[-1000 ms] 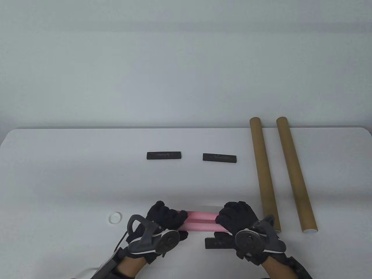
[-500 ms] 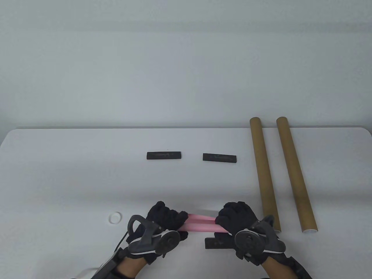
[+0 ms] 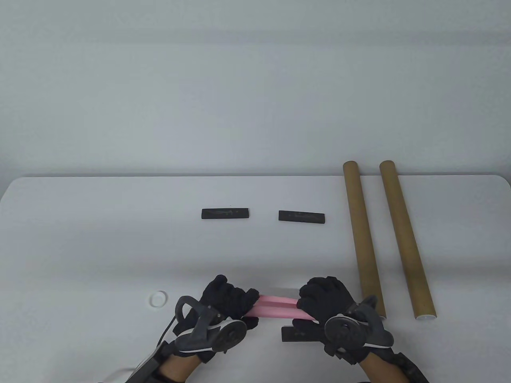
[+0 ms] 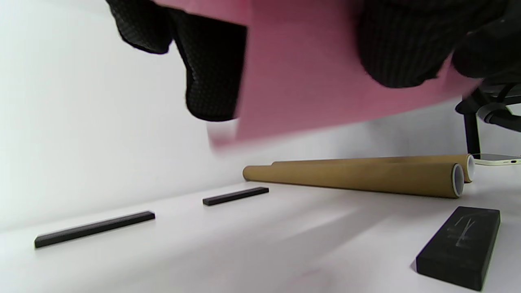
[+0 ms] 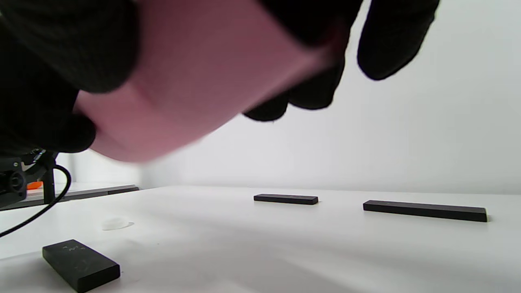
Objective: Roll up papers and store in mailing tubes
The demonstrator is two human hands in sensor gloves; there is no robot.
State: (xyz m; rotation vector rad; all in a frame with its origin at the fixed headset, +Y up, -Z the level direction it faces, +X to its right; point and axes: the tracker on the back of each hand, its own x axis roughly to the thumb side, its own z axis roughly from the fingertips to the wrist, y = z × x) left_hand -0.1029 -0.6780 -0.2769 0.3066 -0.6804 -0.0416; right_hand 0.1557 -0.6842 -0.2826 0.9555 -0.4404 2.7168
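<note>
At the near edge of the worktop [image 3: 80, 239], the left hand [image 3: 227, 301] and right hand [image 3: 325, 299] each hold one end of the rolled pink paper [image 3: 275, 307], grip wrapped around it, off the surface. It looks light, soft and easily crushed, likely to spring open; best held near both ends. Two mailing tubes [image 3: 363, 239] lie to the right, black bars [image 3: 225, 214] beyond, a black block [image 3: 295, 333] just beneath.
</note>
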